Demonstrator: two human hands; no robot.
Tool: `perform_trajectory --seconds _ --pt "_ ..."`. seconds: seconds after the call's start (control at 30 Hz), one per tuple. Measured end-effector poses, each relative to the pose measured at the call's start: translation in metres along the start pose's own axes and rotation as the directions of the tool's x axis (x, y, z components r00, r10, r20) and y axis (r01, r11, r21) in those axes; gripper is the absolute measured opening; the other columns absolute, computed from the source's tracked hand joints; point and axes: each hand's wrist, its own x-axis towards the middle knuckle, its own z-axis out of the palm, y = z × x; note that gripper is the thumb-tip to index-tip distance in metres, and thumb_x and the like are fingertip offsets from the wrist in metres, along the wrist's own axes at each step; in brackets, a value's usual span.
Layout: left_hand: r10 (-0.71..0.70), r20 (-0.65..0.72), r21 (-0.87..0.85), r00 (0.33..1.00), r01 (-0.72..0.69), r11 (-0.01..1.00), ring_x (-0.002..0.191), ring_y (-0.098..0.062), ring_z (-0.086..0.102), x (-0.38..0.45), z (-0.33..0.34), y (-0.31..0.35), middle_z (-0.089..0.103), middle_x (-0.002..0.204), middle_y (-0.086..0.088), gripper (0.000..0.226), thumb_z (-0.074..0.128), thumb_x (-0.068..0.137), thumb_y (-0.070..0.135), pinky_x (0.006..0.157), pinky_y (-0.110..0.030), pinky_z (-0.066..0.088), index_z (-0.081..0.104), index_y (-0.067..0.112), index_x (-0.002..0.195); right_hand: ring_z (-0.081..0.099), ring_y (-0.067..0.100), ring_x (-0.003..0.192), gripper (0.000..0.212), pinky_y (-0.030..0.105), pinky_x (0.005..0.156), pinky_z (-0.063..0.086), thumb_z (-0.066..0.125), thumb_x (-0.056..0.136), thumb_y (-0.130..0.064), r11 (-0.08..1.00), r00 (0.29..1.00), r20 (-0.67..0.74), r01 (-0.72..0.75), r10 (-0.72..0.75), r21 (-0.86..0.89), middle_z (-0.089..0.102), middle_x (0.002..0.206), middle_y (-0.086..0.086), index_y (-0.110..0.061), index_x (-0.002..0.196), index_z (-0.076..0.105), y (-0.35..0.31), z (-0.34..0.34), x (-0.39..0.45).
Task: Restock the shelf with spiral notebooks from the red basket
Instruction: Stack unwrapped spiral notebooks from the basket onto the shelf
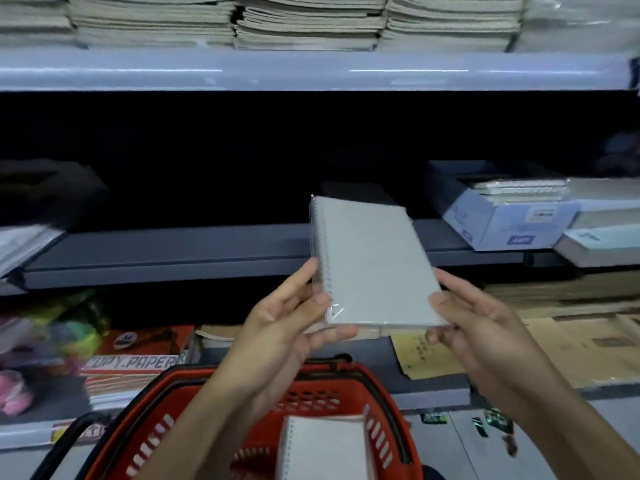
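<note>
A grey spiral notebook (372, 261) in clear wrap is held up in front of the dark middle shelf (166, 252), its spiral along the left edge. My left hand (287, 320) grips its lower left corner and my right hand (485, 327) grips its lower right corner. Below them stands the red basket (152, 431) with black handles, and inside it lies another wrapped spiral notebook (322, 448).
A blue-white box of notebooks (502, 223) sits on the middle shelf at the right, beside stacked paper packs (602, 244). Stacks of notebooks (304, 22) fill the top shelf. Copy paper reams (138, 362), brown envelopes (571, 344) and colourful items (52, 327) lie on the lower shelf.
</note>
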Motion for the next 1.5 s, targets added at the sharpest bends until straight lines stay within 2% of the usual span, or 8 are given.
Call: perform_trajectory --seconds 0.5,0.63,0.73,0.83,1.03,1.13,1.3,1.5 --pt "0.036 -0.309 0.118 0.95 0.0 0.993 0.086 -0.02 0.077 0.126 0.005 0.001 0.066 0.125 -0.013 0.051 0.066 0.093 0.005 0.096 -0.043 0.056 0.049 0.013 0.141 0.071 0.02 0.091 0.043 0.025 0.066 0.058 0.07 0.091 -0.012 0.999 0.995 -0.091 -0.038 0.036 -0.017 0.069 0.119 0.012 -0.003 0.131 0.057 -0.013 -0.004 0.144" --pt "0.205 -0.351 0.399 0.914 -0.052 0.915 0.081 -0.011 0.077 0.117 -0.001 -0.013 0.066 0.122 0.004 0.049 0.08 0.083 0.021 0.087 -0.031 0.059 0.062 0.026 0.128 0.075 0.023 0.081 0.055 0.036 0.073 0.059 0.083 0.075 -0.026 0.957 0.981 -0.134 0.096 -0.137 -0.273 0.073 0.107 0.006 -0.017 0.123 0.06 0.004 -0.004 0.124" --pt "0.301 -0.339 0.49 0.892 -0.106 0.865 0.077 -0.012 0.075 0.119 -0.001 -0.02 0.077 0.093 -0.004 0.03 0.079 0.083 0.026 0.069 -0.011 0.053 0.069 0.033 0.111 0.071 0.022 0.069 0.039 0.037 0.072 0.059 0.084 0.075 -0.026 0.932 0.955 -0.18 0.168 -0.234 -0.322 0.076 0.093 0.004 -0.022 0.109 0.067 0.013 -0.006 0.121" --pt "0.37 -0.333 0.552 0.867 -0.139 0.822 0.066 -0.019 0.067 0.134 0.001 -0.023 0.068 0.079 -0.016 0.026 0.077 0.085 0.029 0.066 -0.011 0.051 0.071 0.031 0.11 0.064 0.016 0.056 0.042 0.031 0.066 0.056 0.083 0.077 -0.03 0.911 0.932 -0.225 0.189 -0.284 -0.366 0.074 0.078 0.007 -0.021 0.115 0.068 0.01 -0.005 0.132" --pt "0.428 -0.381 0.592 0.819 -0.14 0.794 0.072 0.014 0.058 0.18 0.0 -0.02 0.058 0.116 0.009 0.03 0.075 0.087 0.028 0.068 0.001 0.043 0.072 0.019 0.116 0.049 0.005 0.047 0.05 0.02 0.053 0.042 0.079 0.081 -0.042 0.855 0.908 -0.24 0.195 -0.342 -0.48 0.054 0.062 -0.001 -0.023 0.126 0.068 0.001 0.003 0.172" --pt "0.419 -0.388 0.602 0.821 -0.119 0.79 0.098 0.002 0.058 0.194 -0.003 -0.022 0.059 0.119 0.006 0.032 0.073 0.089 0.033 0.087 -0.009 0.04 0.071 0.023 0.12 0.05 0.011 0.062 0.057 0.028 0.067 0.043 0.08 0.077 -0.05 0.867 0.9 -0.276 0.182 -0.337 -0.463 0.054 0.07 -0.003 -0.025 0.127 0.068 0.005 0.005 0.19" --pt "0.401 -0.378 0.607 0.835 -0.103 0.788 0.097 -0.01 0.06 0.196 -0.008 -0.026 0.059 0.117 0.002 0.038 0.072 0.089 0.034 0.092 -0.014 0.046 0.066 0.028 0.126 0.049 0.012 0.06 0.051 0.025 0.07 0.044 0.073 0.086 -0.048 0.845 0.886 -0.267 0.213 -0.378 -0.491 0.05 0.064 0.005 -0.028 0.132 0.063 0.014 0.006 0.189" --pt "0.382 -0.367 0.61 0.848 -0.091 0.787 0.083 -0.003 0.059 0.164 -0.008 -0.011 0.06 0.115 0.007 0.043 0.073 0.087 0.039 0.073 -0.008 0.038 0.062 0.037 0.128 0.055 0.009 0.052 0.057 0.026 0.065 0.045 0.069 0.091 -0.043 0.84 0.891 -0.239 0.232 -0.385 -0.491 0.056 0.068 0.022 -0.028 0.143 0.052 0.008 0.015 0.154"
